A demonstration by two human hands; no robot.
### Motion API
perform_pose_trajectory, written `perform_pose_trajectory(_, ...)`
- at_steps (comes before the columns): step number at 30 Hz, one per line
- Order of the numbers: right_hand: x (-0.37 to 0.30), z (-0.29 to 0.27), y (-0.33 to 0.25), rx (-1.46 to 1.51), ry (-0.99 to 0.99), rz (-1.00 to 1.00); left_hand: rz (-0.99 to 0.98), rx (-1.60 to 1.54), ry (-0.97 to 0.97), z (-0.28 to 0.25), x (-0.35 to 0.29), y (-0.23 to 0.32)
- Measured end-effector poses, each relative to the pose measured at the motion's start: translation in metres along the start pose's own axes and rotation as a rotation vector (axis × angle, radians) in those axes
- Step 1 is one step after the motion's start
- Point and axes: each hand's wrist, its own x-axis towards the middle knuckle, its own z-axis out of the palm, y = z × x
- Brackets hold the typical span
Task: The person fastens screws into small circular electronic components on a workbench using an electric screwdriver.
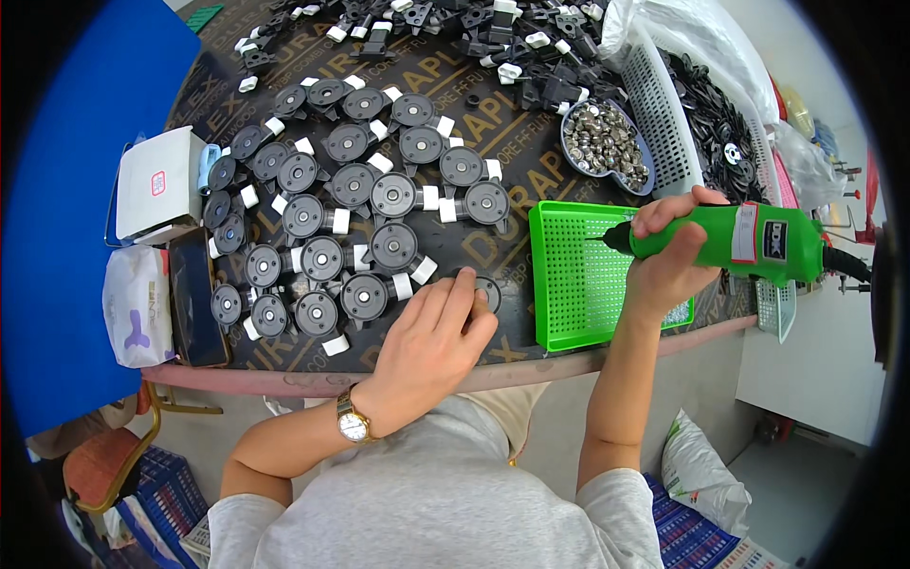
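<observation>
My right hand (pixel 675 261) is wrapped round a green electric screwdriver (pixel 791 248). Its black nose and thin bit point left, above a green perforated tray (pixel 555 327). Low on the table's near side, my left hand (pixel 431 332) has its fingers closed on a black round part (pixel 489 292), mostly covered by the fingers. Small pale pieces, too small to name, lie at the tray's right end, partly behind my right arm. To the left and beyond my left hand stand several black disc-shaped assemblies (pixel 393 194) with white tabs.
A dish of shiny metal pieces (pixel 607 142) sits beyond the tray. At the far right is a white basket (pixel 654 119) with black discs. Loose black and white parts (pixel 531 43) are heaped at the back. A white box (pixel 159 185) and a tissue pack (pixel 139 308) stand left.
</observation>
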Motion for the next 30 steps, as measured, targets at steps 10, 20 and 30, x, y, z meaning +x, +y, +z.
perform_pose_trajectory(10, -0.008, 0.016, -0.045, 0.206, -0.010, 0.043, -0.008, -0.187, -0.003, 0.008, -0.004, -0.003)
perform_pose_trajectory(20, -0.037, 0.051, -0.048, 0.404, -0.306, -0.023, 0.006, -0.181, 0.043, 0.012, -0.009, -0.004)
perform_pose_trajectory(30, -0.041, 0.071, -0.054, 0.255, -0.275, 0.073, -0.026, -0.210, 0.052, 0.011, -0.009, -0.005)
